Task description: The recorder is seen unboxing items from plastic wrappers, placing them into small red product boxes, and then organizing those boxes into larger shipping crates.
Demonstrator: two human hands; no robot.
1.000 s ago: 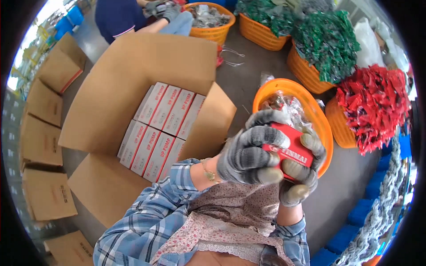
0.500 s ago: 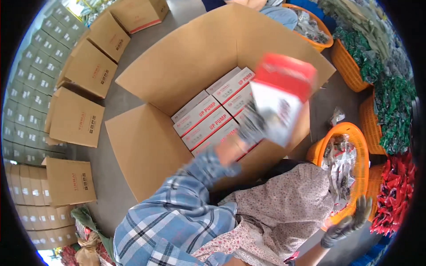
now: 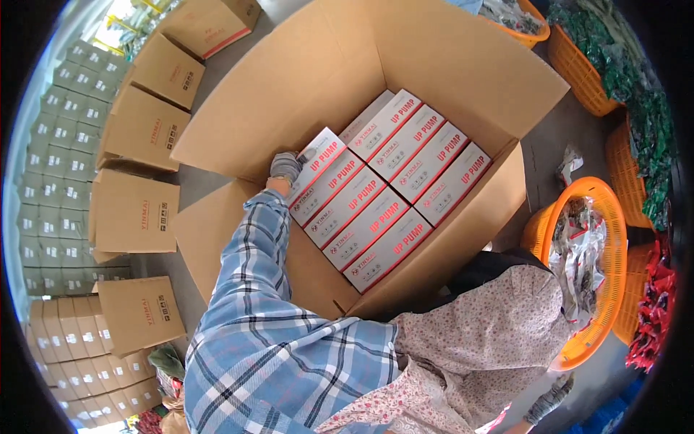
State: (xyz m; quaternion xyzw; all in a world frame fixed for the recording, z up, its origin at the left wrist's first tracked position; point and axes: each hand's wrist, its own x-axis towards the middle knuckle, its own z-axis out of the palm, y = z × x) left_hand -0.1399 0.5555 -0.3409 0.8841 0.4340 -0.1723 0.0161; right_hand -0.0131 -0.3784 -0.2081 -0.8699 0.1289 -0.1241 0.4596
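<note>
Inside a large open brown carton (image 3: 289, 79), several small white boxes with red edges and lettering (image 3: 394, 253) lie side by side in two rows. My left hand (image 3: 287, 166), in a grey glove, reaches down into the carton. Its fingers are curled on the left end of the white box (image 3: 325, 152) at the far end of the nearer row. At the lower right my right hand (image 3: 553, 399), also gloved, hangs low beside the floral cloth (image 3: 484, 318) over my lap. Its fingers are partly hidden, and I see nothing held in it.
An orange basket (image 3: 614, 253) of clear-wrapped parts stands close on the right. Beyond it are more orange baskets (image 3: 578, 72) and piles of green and red packets (image 3: 650, 311). Brown cartons (image 3: 144, 210) line the left, before stacks of grey-green boxes (image 3: 54, 195).
My left hand has moved from above the carton's right side, where it held a red-and-white box, down to its left side. My right hand has dropped lower. The view has shifted.
</note>
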